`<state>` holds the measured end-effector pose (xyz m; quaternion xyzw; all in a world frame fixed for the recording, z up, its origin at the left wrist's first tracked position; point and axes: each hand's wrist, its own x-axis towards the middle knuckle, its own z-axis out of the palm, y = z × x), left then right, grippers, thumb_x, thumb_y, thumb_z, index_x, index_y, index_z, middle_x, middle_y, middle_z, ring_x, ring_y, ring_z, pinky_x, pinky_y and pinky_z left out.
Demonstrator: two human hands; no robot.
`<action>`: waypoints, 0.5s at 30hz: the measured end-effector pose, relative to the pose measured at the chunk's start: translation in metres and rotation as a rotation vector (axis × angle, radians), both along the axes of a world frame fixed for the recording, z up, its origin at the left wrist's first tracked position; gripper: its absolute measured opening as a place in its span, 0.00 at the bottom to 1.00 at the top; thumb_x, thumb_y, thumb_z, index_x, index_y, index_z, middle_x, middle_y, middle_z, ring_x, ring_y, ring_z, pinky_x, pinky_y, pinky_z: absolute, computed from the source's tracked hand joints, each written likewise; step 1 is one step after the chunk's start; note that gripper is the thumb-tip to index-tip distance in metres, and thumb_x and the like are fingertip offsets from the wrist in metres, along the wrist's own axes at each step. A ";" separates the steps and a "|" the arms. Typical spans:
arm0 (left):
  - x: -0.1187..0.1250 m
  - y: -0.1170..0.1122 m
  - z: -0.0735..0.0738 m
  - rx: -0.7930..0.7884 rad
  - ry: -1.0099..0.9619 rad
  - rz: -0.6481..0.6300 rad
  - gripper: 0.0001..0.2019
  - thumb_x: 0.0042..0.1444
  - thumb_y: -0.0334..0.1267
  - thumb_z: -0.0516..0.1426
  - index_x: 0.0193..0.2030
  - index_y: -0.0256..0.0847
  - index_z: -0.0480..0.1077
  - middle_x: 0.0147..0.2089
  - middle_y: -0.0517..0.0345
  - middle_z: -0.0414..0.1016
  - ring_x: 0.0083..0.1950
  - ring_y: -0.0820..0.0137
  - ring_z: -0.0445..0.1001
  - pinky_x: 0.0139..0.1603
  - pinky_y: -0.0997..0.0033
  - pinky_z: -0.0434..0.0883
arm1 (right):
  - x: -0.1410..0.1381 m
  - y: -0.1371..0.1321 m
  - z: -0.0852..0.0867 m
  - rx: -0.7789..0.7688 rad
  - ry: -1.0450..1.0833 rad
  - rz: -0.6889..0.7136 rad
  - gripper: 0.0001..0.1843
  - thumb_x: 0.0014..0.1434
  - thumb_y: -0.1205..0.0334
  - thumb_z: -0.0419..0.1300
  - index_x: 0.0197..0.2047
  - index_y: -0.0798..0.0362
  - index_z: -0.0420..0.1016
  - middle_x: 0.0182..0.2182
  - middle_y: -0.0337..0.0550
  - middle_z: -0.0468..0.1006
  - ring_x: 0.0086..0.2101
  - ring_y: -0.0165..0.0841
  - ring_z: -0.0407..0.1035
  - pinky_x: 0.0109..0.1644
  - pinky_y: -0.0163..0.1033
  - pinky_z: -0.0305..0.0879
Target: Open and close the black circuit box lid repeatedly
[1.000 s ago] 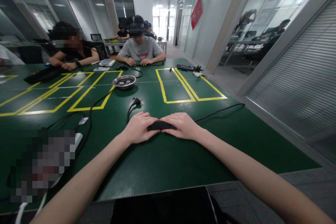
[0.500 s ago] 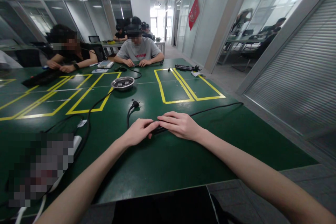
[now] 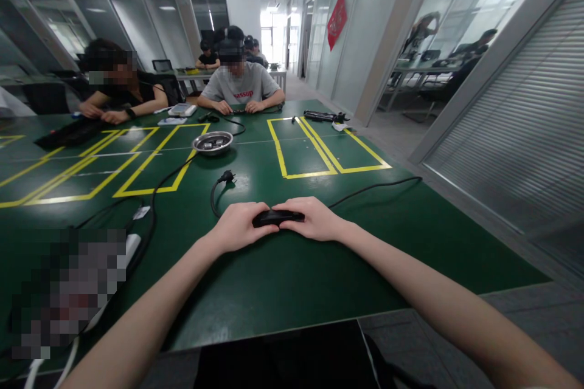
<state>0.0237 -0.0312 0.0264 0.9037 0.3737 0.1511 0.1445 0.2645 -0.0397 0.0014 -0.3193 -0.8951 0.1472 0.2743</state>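
Observation:
My left hand (image 3: 237, 225) and my right hand (image 3: 310, 219) meet over a black cable bundle (image 3: 277, 217) lying on the green table (image 3: 283, 279). Both hands curl around the bundle, one at each end, and press it against the tabletop. A black cable (image 3: 374, 187) runs from under my right hand out to the right. On the left, the cable loops away to a black plug (image 3: 227, 178) that lies loose on the table beyond my left hand.
A metal bowl (image 3: 212, 143) with small parts sits further back among yellow taped rectangles (image 3: 310, 152). A thick black cable (image 3: 155, 200) leads to a white power strip (image 3: 130, 246) at the left. Two people sit across the table; a black tool (image 3: 322, 115) lies far right.
The hands slid apart along the cable, then came back together on the folded bundle. The plug end has shifted left and further away.

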 end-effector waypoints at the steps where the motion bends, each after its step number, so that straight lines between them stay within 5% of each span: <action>1: 0.001 0.000 0.000 0.018 0.001 0.000 0.16 0.61 0.53 0.60 0.43 0.42 0.75 0.37 0.56 0.80 0.35 0.65 0.76 0.36 0.71 0.65 | 0.001 0.001 -0.001 0.000 0.018 0.002 0.19 0.66 0.58 0.64 0.58 0.53 0.77 0.45 0.50 0.84 0.43 0.40 0.78 0.49 0.43 0.73; 6: 0.002 -0.001 -0.003 0.030 -0.021 0.021 0.15 0.66 0.50 0.55 0.46 0.41 0.75 0.39 0.53 0.81 0.36 0.64 0.76 0.37 0.69 0.66 | 0.007 0.002 0.002 0.060 0.012 0.010 0.20 0.68 0.57 0.61 0.61 0.54 0.75 0.44 0.51 0.82 0.44 0.40 0.76 0.50 0.44 0.72; 12: 0.003 0.002 -0.007 -0.095 -0.080 0.036 0.18 0.68 0.51 0.52 0.43 0.41 0.77 0.34 0.57 0.80 0.33 0.67 0.75 0.35 0.70 0.66 | 0.003 -0.002 0.008 0.188 -0.236 0.091 0.31 0.67 0.58 0.61 0.71 0.47 0.62 0.56 0.55 0.72 0.52 0.43 0.71 0.54 0.49 0.72; 15: 0.002 0.006 -0.013 0.001 -0.143 0.073 0.16 0.67 0.49 0.54 0.50 0.41 0.77 0.43 0.53 0.82 0.41 0.63 0.78 0.44 0.65 0.71 | 0.001 -0.001 0.007 0.164 -0.337 -0.008 0.29 0.70 0.61 0.56 0.72 0.46 0.60 0.55 0.54 0.72 0.51 0.43 0.72 0.53 0.49 0.72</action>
